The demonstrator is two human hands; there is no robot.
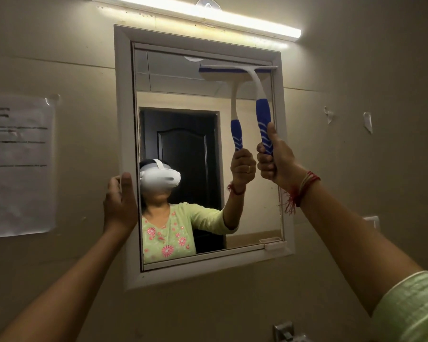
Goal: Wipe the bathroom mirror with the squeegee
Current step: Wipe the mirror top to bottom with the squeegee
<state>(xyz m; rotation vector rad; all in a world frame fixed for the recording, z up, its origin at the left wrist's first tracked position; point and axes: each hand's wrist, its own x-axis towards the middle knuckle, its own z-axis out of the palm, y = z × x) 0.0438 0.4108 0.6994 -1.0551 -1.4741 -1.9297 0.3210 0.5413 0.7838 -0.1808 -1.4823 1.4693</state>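
The bathroom mirror (183, 77) hangs on the wall in a white frame (124, 99). A white squeegee (253, 81) with a blue grip has its blade pressed flat on the glass at the top right corner. My right hand (273, 156) is shut on the blue handle, thumb up along it. My left hand (120, 201) grips the left edge of the frame at mid height, thumb on the front. The glass reflects the squeegee, the arm, a person in a headset and a dark door.
A lit tube light (198, 16) runs above the mirror. A printed paper sheet (17, 166) is taped to the wall at left. Bits of tape (367, 122) stick to the wall at right. A metal tap fitting (284, 332) shows at the bottom edge.
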